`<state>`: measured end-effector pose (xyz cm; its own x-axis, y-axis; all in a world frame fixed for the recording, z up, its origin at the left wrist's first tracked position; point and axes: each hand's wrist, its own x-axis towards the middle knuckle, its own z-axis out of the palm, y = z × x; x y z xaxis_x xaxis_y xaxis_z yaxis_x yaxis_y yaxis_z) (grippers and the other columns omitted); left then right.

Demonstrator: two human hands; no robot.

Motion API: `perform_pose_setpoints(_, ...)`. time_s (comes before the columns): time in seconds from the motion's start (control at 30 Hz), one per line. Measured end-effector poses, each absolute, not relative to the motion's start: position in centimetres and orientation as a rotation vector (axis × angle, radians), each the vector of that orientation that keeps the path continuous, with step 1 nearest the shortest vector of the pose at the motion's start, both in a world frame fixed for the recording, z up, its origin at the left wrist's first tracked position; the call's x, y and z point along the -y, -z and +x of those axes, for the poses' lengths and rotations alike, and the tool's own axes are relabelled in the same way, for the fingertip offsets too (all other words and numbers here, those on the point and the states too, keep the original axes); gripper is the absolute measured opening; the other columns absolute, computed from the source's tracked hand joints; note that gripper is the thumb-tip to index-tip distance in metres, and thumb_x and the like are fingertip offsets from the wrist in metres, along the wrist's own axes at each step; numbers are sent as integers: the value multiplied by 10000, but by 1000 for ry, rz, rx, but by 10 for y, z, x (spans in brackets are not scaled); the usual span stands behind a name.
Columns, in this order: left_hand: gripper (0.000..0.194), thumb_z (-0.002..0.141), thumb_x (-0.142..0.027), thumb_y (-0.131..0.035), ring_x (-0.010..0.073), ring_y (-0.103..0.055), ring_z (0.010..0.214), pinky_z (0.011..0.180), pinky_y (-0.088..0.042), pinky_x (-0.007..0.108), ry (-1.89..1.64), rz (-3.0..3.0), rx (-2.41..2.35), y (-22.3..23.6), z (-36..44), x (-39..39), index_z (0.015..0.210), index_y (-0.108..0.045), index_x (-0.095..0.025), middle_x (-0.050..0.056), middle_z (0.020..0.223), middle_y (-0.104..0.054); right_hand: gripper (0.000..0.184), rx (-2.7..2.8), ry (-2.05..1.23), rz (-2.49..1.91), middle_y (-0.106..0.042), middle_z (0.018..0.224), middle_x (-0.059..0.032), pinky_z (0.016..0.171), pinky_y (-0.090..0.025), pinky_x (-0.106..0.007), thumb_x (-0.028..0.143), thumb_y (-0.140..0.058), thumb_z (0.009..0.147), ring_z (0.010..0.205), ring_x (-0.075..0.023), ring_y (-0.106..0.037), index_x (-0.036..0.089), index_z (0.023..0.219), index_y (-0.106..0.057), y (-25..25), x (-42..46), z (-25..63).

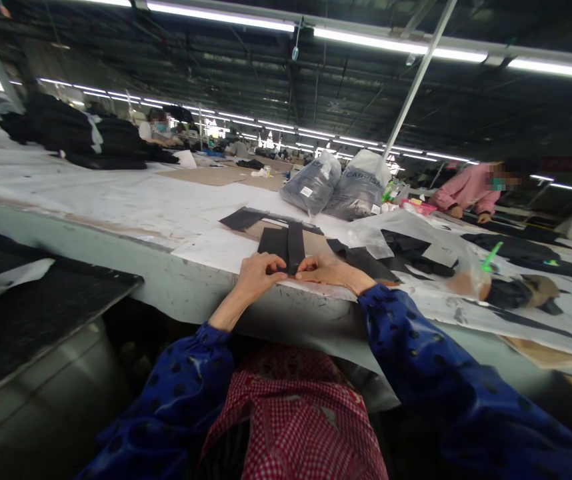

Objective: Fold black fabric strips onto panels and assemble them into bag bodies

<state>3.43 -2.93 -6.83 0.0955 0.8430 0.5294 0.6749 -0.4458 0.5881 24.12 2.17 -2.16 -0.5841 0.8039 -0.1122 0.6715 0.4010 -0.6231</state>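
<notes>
My left hand point(260, 275) and my right hand point(327, 272) meet at the front edge of the table, thumbs and fingers pinched close together. Between them lies the near end of a black fabric strip point(295, 243), which both hands grip. Under and beside the strip are black fabric pieces point(273, 241) and a brown card piece point(316, 244). Another dark fabric piece point(242, 219) lies beyond to the left. More black cloth point(361, 260) spreads just right of my right hand. My fingertips hide the very end of the strip.
Two stuffed plastic bags point(359, 187) stand behind the work. Clear plastic sheeting point(381, 230) and black garment pieces point(416, 253) lie to the right. A tied stack of dark cloth point(86, 130) sits at far left. A co-worker in pink point(469, 187) bends over the table at right.
</notes>
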Motion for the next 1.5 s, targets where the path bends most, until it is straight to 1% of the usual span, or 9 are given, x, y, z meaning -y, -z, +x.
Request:
perform_pose_setpoints(0.07, 153, 740, -220, -745, 180, -550, 803, 748, -406, 318, -1279, 2211, -1503, 69, 33, 30, 890, -726, -246, -12, 751, -617, 231, 2449, -926, -1315, -574, 667, 9, 520, -332, -251, 418, -670, 770, 578, -124, -465, 194, 824, -672, 23, -23, 240)
perform_pose_setpoints(0.2, 14, 764, -252, -733, 204, -551, 878, 785, -394, 342, -1262, 2248, -1555, 71, 34, 32, 778, -737, -248, 6, 786, -637, 204, 2455, -877, -1313, -590, 693, -2, 538, -348, -252, 388, -649, 795, 606, -129, -479, 185, 797, -664, 25, -22, 237)
perform_pose_setpoints(0.47, 126, 786, -299, -663, 257, -568, 969, 886, -382, 436, -1125, 2109, -1785, 64, 45, 30, 702, -734, -237, 26, 863, -698, 206, 2403, -781, -1457, -628, 719, -17, 560, -376, -256, 380, -644, 826, 640, -144, -517, 184, 769, -666, 17, -9, 230)
perform_pose_setpoints(0.67, 151, 752, -319, -640, 285, -586, 1008, 898, -386, 445, -1014, 2011, -1847, 54, 49, 32, 684, -736, -225, 47, 898, -722, 184, 2381, -762, -1525, -650, 736, -32, 569, -394, -258, 335, -642, 836, 660, -151, -549, 168, 762, -662, 14, -4, 224)
perform_pose_setpoints(1.03, 74, 655, -212, -664, 301, -615, 966, 942, -352, 481, -773, 1945, -1859, 39, 51, 22, 593, -700, -230, 51, 753, -725, 247, 2432, -553, -1718, -622, 662, -28, 520, -369, -274, 423, -701, 765, 656, -189, -577, 202, 740, -592, 6, 0, 219)
perform_pose_setpoints(1.27, 106, 640, -273, -695, 310, -625, 920, 888, -387, 468, -811, 1965, -1870, 42, 49, 18, 543, -690, -230, 58, 716, -724, 344, 2441, -422, -1729, -622, 664, -51, 528, -374, -286, 514, -719, 743, 663, -210, -575, 203, 696, -577, 10, -2, 212)
perform_pose_setpoints(1.33, 117, 650, -286, -687, 304, -632, 897, 882, -389, 462, -811, 1981, -1862, 43, 47, 18, 546, -695, -233, 51, 693, -723, 344, 2448, -490, -1686, -610, 652, -53, 534, -380, -277, 500, -719, 758, 660, -196, -566, 195, 673, -585, 10, -9, 217)
perform_pose_setpoints(1.43, 135, 678, -279, -657, 294, -639, 878, 872, -394, 455, -818, 1992, -1872, 44, 49, 19, 557, -702, -239, 43, 702, -727, 329, 2260, -909, -1553, -620, 679, -54, 536, -404, -245, 466, -614, 864, 624, -151, -558, 176, 711, -592, 6, -14, 231)
perform_pose_setpoints(1.5, 137, 689, -274, -644, 299, -638, 893, 875, -394, 460, -827, 1988, -1890, 45, 56, 20, 574, -710, -238, 50, 728, -731, 291, 2116, -947, -1438, -612, 673, -39, 529, -399, -227, 411, -565, 901, 592, -127, -540, 168, 742, -584, 3, -11, 240)
